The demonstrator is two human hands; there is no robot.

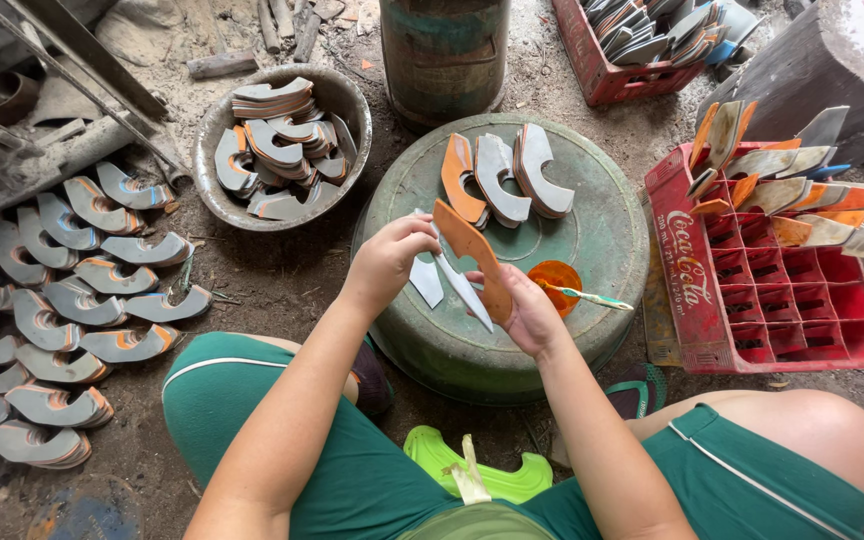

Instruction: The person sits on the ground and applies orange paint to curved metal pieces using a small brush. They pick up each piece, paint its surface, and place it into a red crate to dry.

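We are holding an orange curved sole piece (472, 258) over the overturned green basin (607, 240). Our right hand (530, 312) is closing around its lower end, and our left hand (389, 262) is pinching its upper edge with curled fingers. Pale grey strips (447, 283) are lying just beneath, and three stacked curved pieces (504, 175) are sitting farther back on the basin.

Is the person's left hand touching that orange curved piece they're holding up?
Touching. The head view shows the left hand pinching the top end of the orange curved piece, while the right hand supports its lower end.
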